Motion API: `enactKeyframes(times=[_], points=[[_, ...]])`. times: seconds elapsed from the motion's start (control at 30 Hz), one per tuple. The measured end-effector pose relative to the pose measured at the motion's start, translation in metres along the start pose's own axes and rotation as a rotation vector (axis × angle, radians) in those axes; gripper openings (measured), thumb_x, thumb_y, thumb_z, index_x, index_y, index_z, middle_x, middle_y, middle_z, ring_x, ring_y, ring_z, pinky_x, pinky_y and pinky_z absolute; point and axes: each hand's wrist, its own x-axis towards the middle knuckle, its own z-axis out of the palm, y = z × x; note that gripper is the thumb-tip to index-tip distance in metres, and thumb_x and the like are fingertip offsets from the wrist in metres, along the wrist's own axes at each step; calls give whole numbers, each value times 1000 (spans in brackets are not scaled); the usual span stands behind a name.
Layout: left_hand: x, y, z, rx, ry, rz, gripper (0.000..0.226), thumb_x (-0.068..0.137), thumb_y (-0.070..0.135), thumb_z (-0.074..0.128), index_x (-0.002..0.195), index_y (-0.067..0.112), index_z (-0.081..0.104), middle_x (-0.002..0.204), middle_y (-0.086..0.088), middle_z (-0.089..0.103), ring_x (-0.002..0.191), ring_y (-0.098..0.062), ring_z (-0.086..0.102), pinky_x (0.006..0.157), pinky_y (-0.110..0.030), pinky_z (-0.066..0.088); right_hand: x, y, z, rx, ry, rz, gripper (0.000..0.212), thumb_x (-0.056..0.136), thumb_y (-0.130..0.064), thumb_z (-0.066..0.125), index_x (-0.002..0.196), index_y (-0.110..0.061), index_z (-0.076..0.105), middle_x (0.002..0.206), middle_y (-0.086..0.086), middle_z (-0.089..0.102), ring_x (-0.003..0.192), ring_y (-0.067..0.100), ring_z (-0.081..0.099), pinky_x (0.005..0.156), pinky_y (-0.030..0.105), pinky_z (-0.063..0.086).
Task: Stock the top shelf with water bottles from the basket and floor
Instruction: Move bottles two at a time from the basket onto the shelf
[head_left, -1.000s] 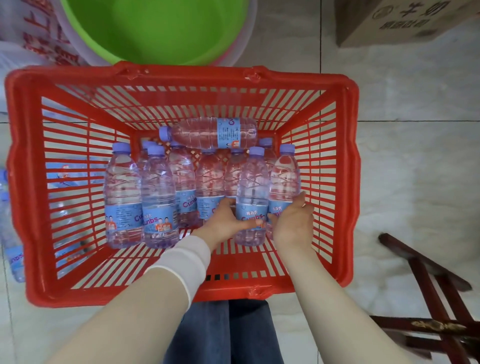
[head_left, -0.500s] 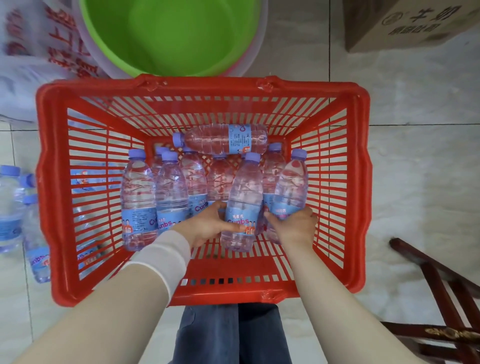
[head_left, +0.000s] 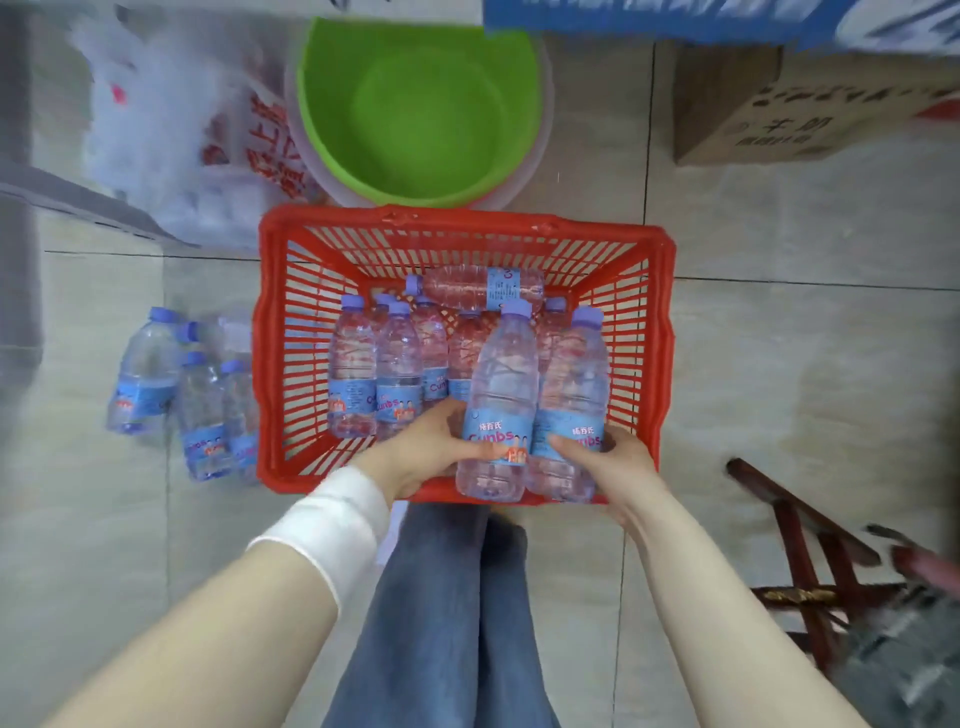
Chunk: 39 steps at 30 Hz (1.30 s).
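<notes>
A red plastic basket stands on the tiled floor and holds several clear water bottles with blue labels and purple caps. One bottle lies flat at the far end. My left hand grips one upright bottle by its label. My right hand grips a second bottle beside it. Both held bottles are raised above the others, over the basket's near edge. Several more bottles stand on the floor left of the basket. The shelf is not in view.
A green basin sits just beyond the basket, with a white plastic bag to its left. A cardboard box is at the far right. A dark wooden stool frame stands at the right, close to my right arm.
Both hands have lifted their bottles up out of the group and toward me. The view has pulled back, so the basket looks smaller and more floor shows.
</notes>
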Motion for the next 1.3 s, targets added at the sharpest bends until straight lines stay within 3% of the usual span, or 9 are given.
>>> enactKeyframes(times=[0.07,0.13,0.2,0.37,0.5,0.6,0.83,1.2,1.3], points=[[-51,14,7,-15,45,40,40,75,4,73,109,14,54,110,-5,67,92,-10,67,79,-22,56,-53,-18,-14,-37,-6,-74,29,68,-1,78,85,-18,61,92,7,69,65,1,65,67,17,55],[-106,32,16,-13,94,102,53,71,6,77,116,10,50,114,-6,65,99,-13,65,83,-24,55,-109,-42,-27,-63,3,-140,39,65,-1,81,96,-10,59,94,6,67,72,5,65,70,16,54],[-165,50,28,-40,134,166,55,68,3,78,115,9,50,111,-7,65,95,-12,65,81,-22,55,-165,-66,-40,-64,-8,-193,56,62,-1,82,110,-2,54,103,11,66,83,15,63,79,24,55],[-310,101,59,-61,205,402,48,68,-5,75,103,15,50,101,-3,64,84,-5,64,69,-13,53,-295,-133,-68,-72,-22,-419,62,62,0,82,114,-5,49,103,7,60,78,0,57,61,4,47],[-403,131,76,-30,302,590,54,65,1,79,107,16,50,103,-4,63,90,-10,62,78,-18,54,-382,-174,-82,-55,-8,-599,62,61,2,81,111,-9,47,97,1,58,69,-13,58,60,3,45],[-455,149,80,3,357,693,56,62,13,84,106,24,51,108,-2,64,100,-16,63,88,-31,53,-436,-203,-88,-33,-14,-702,62,63,-2,82,112,-13,46,94,-8,56,76,-6,56,59,2,44],[-559,191,86,29,462,923,63,64,14,83,116,19,49,108,3,62,98,-9,62,70,-11,50,-532,-264,-98,-13,-40,-932,65,63,-13,84,114,-21,44,97,-17,53,86,-5,54,63,5,46],[-670,266,56,117,533,1231,76,50,37,85,117,25,49,114,-3,63,108,-18,61,90,-32,53,-624,-354,-81,50,-24,-1278,66,61,-14,84,112,-19,43,97,-19,52,87,-7,52,65,4,46],[-690,294,42,131,531,1293,68,50,35,87,107,32,50,110,-1,64,105,-16,61,86,-26,53,-639,-385,-71,74,-7,-1344,67,60,-16,85,112,-20,43,100,-17,53,90,-4,53,67,7,47]])
